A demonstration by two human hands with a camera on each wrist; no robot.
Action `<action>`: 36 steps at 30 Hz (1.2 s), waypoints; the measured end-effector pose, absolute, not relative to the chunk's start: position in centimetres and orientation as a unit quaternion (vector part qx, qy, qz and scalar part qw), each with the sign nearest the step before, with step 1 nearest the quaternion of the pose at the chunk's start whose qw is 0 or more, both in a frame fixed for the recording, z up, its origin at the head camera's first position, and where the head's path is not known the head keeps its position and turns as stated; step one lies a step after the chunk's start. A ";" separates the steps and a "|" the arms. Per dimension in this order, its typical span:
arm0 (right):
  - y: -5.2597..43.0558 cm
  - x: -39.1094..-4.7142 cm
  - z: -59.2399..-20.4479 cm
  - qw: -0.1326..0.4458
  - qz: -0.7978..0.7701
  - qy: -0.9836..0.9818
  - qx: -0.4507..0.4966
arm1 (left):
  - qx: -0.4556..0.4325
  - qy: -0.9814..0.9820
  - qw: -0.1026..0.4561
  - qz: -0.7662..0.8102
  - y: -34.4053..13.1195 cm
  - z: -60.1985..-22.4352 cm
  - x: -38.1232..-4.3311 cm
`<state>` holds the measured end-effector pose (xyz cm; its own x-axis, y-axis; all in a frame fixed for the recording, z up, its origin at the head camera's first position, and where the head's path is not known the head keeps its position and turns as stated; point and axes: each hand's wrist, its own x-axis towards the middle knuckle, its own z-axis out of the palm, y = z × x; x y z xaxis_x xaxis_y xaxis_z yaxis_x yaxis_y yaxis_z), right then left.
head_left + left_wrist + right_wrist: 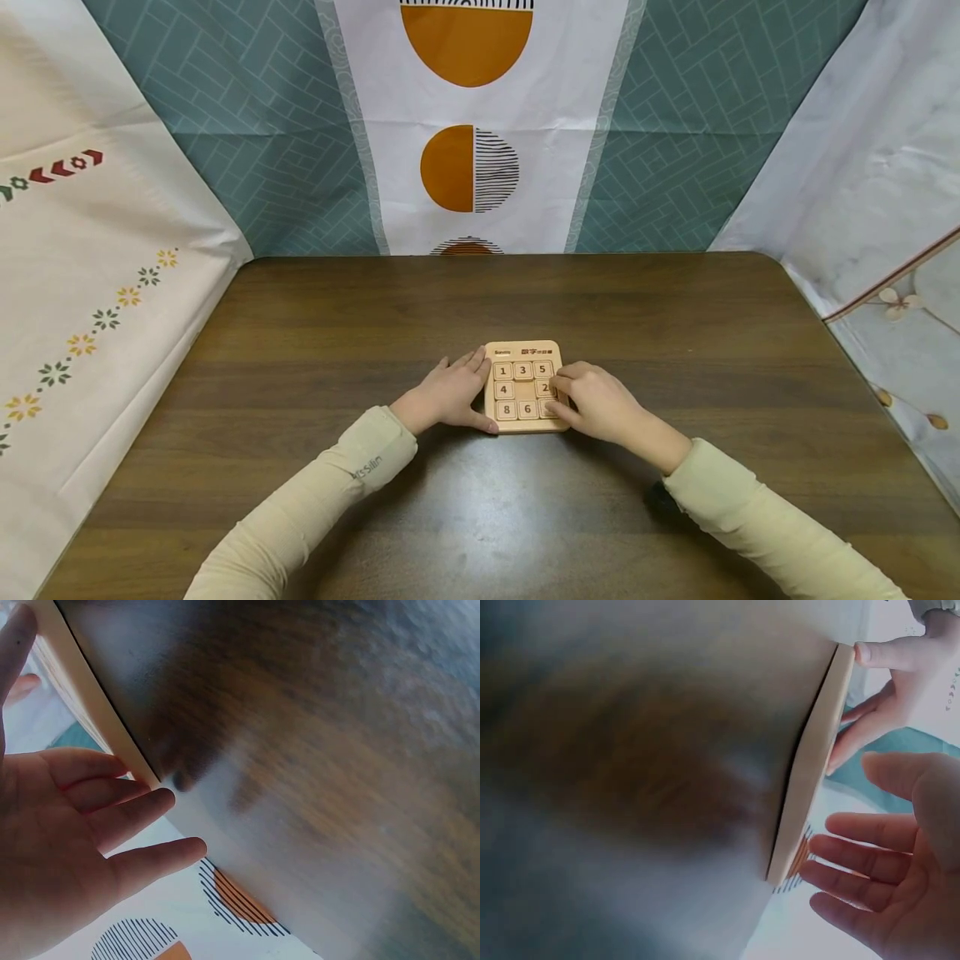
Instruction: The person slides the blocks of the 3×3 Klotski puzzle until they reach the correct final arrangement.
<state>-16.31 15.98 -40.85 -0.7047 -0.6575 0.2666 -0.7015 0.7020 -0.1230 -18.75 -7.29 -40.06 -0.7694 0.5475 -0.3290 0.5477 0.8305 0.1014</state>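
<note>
Head: number puzzle (521,347) flat on bench (315,333); left hand (453,392) at its left edge, presumably bracing against slip; right hand (597,402) over right-column tiles (542,369) (numbers face up). Left wrist: fingers (160,856) spread, unclenched. Right wrist: fingers loosely extended; tile contact unclear.

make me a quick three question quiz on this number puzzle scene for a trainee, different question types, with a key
1. On the wooden number board, which tile sits directly above the empty middle slot: (a) 1, (b) 3, (c) 5?
2. True or false: the left hand touches the board's left side.
3. Fill in: immediately right of the 8 tile lies the ___ tile.

Key: 1. b, the 3 tile; 2. true; 3. 6, the 6 tile.
</note>
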 end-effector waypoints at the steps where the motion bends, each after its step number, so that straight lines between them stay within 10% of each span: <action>1: 16.1 -16.3 -40.9 0.099 0.103 -0.915 0.377 | 0.292 0.941 0.174 0.000 -7.3 -40.1 -18.7; 36: 16.0 -15.8 -40.7 0.040 0.042 -0.925 0.376 | 0.291 0.940 0.176 -0.006 -7.2 -40.2 -18.9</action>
<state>-15.81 15.99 -40.72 -0.7147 -0.6913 0.1066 -0.6981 0.7143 -0.0482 -18.91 -7.20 -40.19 -0.7690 0.5451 -0.3339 0.5493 0.8307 0.0908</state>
